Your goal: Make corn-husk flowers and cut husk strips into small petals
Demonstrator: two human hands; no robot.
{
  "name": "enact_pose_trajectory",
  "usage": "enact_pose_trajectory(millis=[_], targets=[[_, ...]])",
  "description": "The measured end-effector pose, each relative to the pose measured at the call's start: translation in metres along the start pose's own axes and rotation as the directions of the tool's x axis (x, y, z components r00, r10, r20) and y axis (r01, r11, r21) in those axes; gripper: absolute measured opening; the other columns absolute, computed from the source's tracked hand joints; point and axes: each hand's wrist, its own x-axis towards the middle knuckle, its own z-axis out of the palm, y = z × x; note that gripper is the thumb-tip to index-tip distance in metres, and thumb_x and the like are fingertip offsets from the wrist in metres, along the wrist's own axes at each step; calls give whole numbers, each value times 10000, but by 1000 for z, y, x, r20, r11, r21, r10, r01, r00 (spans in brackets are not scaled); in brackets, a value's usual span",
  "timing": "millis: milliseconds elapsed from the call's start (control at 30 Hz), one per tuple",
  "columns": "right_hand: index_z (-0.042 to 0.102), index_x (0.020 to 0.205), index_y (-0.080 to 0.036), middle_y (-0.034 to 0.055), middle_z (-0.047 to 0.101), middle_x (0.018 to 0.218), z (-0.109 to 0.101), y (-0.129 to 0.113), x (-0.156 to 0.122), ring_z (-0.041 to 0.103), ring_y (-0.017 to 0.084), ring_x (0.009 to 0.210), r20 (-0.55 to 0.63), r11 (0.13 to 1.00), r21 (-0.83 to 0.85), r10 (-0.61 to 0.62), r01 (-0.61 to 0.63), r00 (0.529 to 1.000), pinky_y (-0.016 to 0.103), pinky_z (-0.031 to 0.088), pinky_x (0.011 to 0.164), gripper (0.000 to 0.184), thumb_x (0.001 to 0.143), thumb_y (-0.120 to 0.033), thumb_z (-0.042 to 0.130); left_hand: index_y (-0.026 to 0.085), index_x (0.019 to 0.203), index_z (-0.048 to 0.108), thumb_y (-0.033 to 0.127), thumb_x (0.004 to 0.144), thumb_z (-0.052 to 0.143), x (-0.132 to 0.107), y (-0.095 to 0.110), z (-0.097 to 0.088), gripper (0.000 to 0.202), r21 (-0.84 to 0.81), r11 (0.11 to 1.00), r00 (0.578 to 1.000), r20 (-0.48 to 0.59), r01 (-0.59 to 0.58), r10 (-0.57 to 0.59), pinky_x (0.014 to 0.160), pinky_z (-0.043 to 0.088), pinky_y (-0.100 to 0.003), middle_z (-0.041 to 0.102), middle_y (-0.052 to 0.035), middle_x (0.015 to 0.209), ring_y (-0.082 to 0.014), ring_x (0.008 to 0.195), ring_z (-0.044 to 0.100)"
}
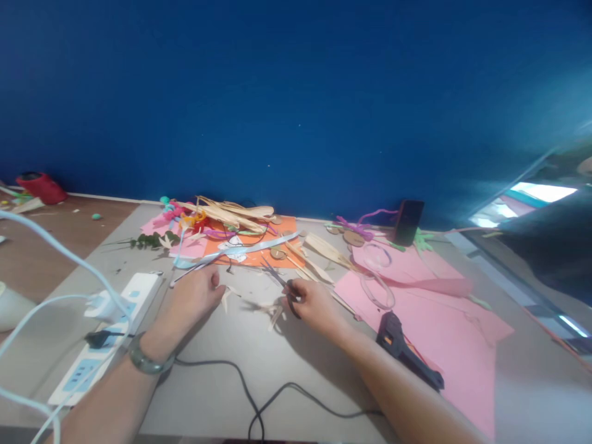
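My right hand (pixel 314 303) is closed around the black handles of a pair of scissors (pixel 279 281), whose blades point up and to the left over the grey table (pixel 240 345). My left hand (pixel 194 295) rests on the table with its fingers curled and pinched together; what it holds, if anything, is too small to name. Between the two hands lie pale straw-like scraps (pixel 268 310). A watch (pixel 145 361) is on my left wrist.
A white power strip (pixel 115 320) with plugs and white cables lies at left. A black glue gun (pixel 407 353) rests on pink paper (pixel 439 308) at right, its black cord running along the front. Orange paper (pixel 259 246), straw strips, pipe cleaners and a dark phone (pixel 409 222) stand near the blue wall.
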Motion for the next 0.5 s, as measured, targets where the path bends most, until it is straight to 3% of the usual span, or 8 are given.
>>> enact_pose_trajectory(millis=[100, 167, 233, 367, 500], targets=[[622, 706, -174, -5, 606, 626, -2, -2, -1, 498, 128, 584, -27, 999, 41, -4, 5, 1000, 212, 316, 530, 51, 708, -213, 589, 197, 753, 589, 257, 771, 542, -7, 11, 10, 79, -123, 978, 985, -37, -171, 167, 578, 346, -264, 583, -6, 659, -172, 635, 538], [635, 731, -174, -1, 616, 633, -2, -2, -1, 511, 133, 594, -35, 998, 67, -10, 12, 999, 214, 324, 535, 60, 702, -214, 601, 198, 844, 634, 228, 805, 511, -14, 20, 23, 132, -231, 910, 934, 15, -344, 357, 649, 394, -262, 608, -21, 749, -168, 707, 562], [639, 747, -175, 4, 629, 655, 0, 0, -1, 523, 138, 608, -35, 997, 82, -12, 15, 999, 214, 330, 540, 70, 699, -214, 606, 204, 866, 656, 192, 833, 474, -22, 27, 39, 185, -230, 856, 876, 32, -462, 481, 747, 409, -278, 621, -44, 864, -180, 821, 577], [601, 699, -176, 2, 621, 660, 2, 2, 0, 520, 137, 613, -33, 999, 44, -20, 22, 999, 217, 327, 544, 29, 698, -204, 596, 194, 854, 655, 193, 868, 426, -28, 36, 58, 229, -68, 863, 864, 34, -500, 503, 793, 411, -330, 610, -74, 909, -216, 869, 572], [549, 657, -179, -10, 582, 628, 3, 3, 2, 477, 122, 580, 3, 1000, 1, -22, 22, 1000, 214, 309, 525, 50, 704, -183, 564, 183, 821, 647, 214, 849, 459, -23, 40, 58, 192, -37, 884, 880, 79, -466, 468, 753, 423, -339, 613, -73, 881, -223, 832, 579]])
